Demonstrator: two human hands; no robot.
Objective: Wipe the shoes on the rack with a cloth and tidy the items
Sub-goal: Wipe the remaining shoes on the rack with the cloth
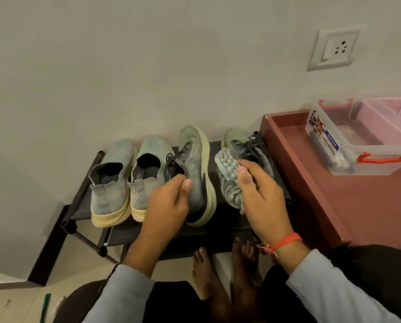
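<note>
From the head camera, four shoes sit on the top shelf of a low black shoe rack [83, 207] against a pale wall. Taking the rack as the landmark: at its left end stand two slip-on shoes side by side, the left slip-on [112, 183] and the right slip-on [146, 169], both faded blue-grey knit with cream soles, heels toward the camera. Near the rack's middle a laced grey-green sneaker [198, 173] is tipped onto its side, its thick pale sole turned to the right and a dark mark on its flank. At the rack's right end a second laced sneaker [241, 142] lies flat, mostly hidden behind the cloth and hand.

The left hand [169, 203] reaches in from below, thumb and fingers curled around the heel collar of the tipped sneaker, gripping it. The right hand [260, 194] holds a bunched grey-white ribbed cloth [227, 176], thumb pressed on top and fingers wrapped behind; the cloth hangs just right of the tipped sneaker's sole, and whether it touches the sole cannot be told. An orange thread band [285, 243] circles the right wrist, and both arms wear light grey-blue sleeves.

Right of the rack, touching its end, stands a reddish-brown cabinet top [334, 201] with a raised rim; on it sit a clear plastic box [348, 141] with orange clasps and a pink basket [395, 110]. Above that, a wall socket [335, 48]. Below the rack's front edge, bare feet [206, 276] rest on the floor.
</note>
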